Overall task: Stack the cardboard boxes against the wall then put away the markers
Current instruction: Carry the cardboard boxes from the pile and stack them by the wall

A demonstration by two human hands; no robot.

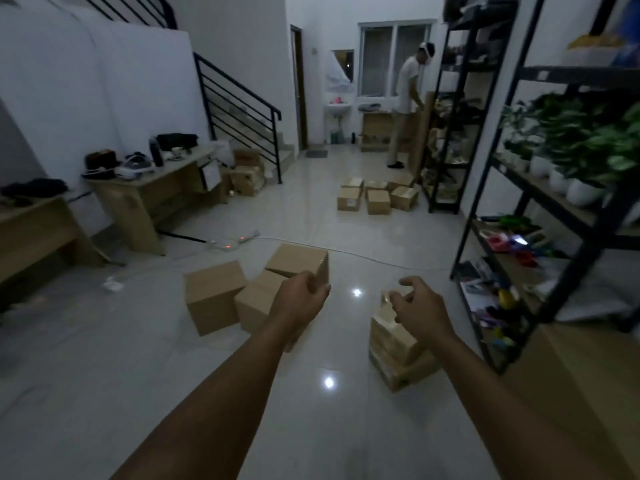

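Observation:
Three cardboard boxes lie loose on the tiled floor ahead: one at the left (213, 296), one in the middle (258, 303) and one behind it (299, 261). To the right stands a stack of boxes (394, 344). My left hand (301, 296) hovers in front of the middle boxes with fingers loosely curled, holding nothing. My right hand (419, 303) hangs above the stack, fingers relaxed and spread, also holding nothing. Coloured markers and other small items (512, 244) lie on the low shelf at the right.
A black metal shelf rack (485, 216) with potted plants lines the right side. Wooden desks (145, 192) stand at the left wall. A power strip and cable (228, 244) cross the floor. Several more boxes (377, 197) sit farther back, near another person (405, 109).

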